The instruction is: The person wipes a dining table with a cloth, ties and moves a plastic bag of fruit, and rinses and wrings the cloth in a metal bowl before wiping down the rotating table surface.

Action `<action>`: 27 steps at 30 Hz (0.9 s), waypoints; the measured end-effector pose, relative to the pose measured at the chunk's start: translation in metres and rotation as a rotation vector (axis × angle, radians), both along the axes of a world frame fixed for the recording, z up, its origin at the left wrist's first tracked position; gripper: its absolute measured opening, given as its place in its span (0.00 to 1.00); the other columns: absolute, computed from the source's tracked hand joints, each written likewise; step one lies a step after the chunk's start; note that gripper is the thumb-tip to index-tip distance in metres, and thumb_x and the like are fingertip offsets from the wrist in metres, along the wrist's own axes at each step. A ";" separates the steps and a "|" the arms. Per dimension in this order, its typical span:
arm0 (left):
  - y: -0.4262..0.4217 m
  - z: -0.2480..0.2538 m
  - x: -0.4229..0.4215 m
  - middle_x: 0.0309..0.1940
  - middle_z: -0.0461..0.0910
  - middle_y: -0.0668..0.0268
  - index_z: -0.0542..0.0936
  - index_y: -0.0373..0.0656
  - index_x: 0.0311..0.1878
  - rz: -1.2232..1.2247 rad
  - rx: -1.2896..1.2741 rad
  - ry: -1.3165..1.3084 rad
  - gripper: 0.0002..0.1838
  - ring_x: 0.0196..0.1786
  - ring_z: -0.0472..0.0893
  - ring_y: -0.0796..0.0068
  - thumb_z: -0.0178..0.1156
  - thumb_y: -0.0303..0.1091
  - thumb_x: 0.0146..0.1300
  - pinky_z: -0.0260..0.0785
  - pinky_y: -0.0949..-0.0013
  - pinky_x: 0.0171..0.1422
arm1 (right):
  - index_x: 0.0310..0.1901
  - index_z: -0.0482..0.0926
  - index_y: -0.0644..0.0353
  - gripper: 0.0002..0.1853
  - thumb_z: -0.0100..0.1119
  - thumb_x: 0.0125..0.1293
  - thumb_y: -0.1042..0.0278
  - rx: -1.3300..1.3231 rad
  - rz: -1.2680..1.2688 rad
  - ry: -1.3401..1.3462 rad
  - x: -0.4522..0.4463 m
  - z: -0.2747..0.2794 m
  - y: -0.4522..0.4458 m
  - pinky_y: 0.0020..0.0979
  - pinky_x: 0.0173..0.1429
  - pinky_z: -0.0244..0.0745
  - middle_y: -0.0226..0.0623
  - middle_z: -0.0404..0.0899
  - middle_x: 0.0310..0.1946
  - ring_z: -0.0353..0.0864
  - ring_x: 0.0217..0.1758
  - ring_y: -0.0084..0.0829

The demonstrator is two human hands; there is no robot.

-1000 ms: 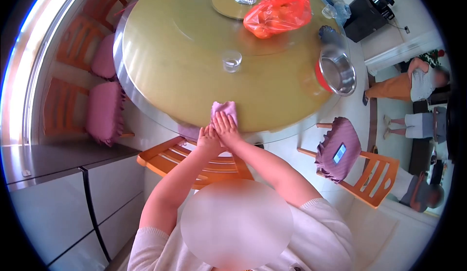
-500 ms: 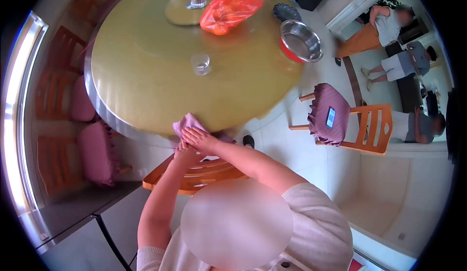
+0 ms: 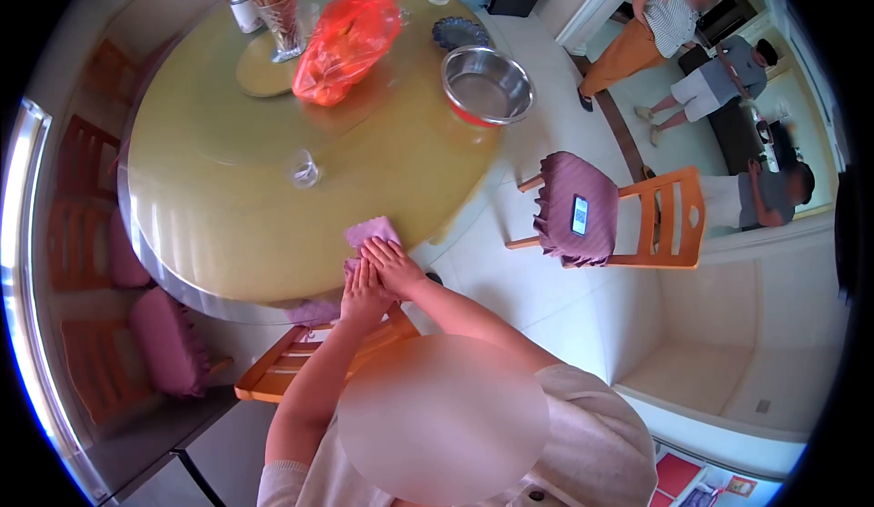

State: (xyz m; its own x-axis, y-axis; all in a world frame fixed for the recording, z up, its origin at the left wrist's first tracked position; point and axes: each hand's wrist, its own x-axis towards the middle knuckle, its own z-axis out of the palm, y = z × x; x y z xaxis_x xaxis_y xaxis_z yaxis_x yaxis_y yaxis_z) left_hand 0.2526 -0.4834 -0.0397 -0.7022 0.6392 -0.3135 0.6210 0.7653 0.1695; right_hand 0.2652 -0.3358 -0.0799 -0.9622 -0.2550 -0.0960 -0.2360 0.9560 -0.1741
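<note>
A pink cloth (image 3: 371, 231) lies on the near edge of the round, yellow-green table (image 3: 218, 243). My right hand (image 3: 393, 267) rests on it with the fingers stretched out flat. Beside it, to the left and slightly lower, my left hand (image 3: 364, 296) presses flat on the cloth's lower part, its fingers extended. The two hands touch or nearly touch. Part of the cloth is hidden beneath them. A small clear glass (image 3: 305, 172) stands on the table beyond the hands, up and to the left.
A red bag of fruit (image 3: 346, 45), a steel basin (image 3: 489, 86), a blue dish (image 3: 460, 33) and a vase (image 3: 285, 29) stand on the table. An orange chair (image 3: 282, 361) is below my hands; another chair (image 3: 575, 205) holds a phone. Several people stand at the upper right.
The camera view has turned. Both hands and the cloth have shifted along the table edge toward the right, and my left hand now lies flatter, beside my right hand.
</note>
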 end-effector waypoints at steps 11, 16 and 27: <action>0.139 -0.014 -0.031 0.75 0.48 0.50 0.51 0.35 0.74 -0.057 0.163 -0.166 0.47 0.77 0.51 0.59 0.55 0.59 0.62 0.41 0.58 0.80 | 0.72 0.53 0.62 0.44 0.52 0.61 0.43 -0.179 -0.281 0.012 -0.025 0.008 0.156 0.42 0.80 0.37 0.44 0.47 0.76 0.42 0.80 0.39; 0.186 -0.005 -0.052 0.76 0.49 0.53 0.53 0.36 0.73 -0.029 0.140 -0.181 0.44 0.77 0.51 0.61 0.57 0.54 0.63 0.42 0.58 0.79 | 0.72 0.51 0.64 0.50 0.61 0.55 0.42 -0.118 -0.287 -0.049 -0.063 0.012 0.219 0.44 0.79 0.36 0.47 0.44 0.76 0.39 0.80 0.42; 0.165 0.018 -0.098 0.74 0.52 0.50 0.58 0.36 0.70 0.484 0.450 0.013 0.36 0.76 0.53 0.55 0.59 0.38 0.62 0.45 0.54 0.78 | 0.70 0.57 0.66 0.47 0.60 0.58 0.41 -0.129 -0.418 0.093 -0.224 -0.014 0.218 0.49 0.78 0.37 0.51 0.50 0.74 0.44 0.79 0.46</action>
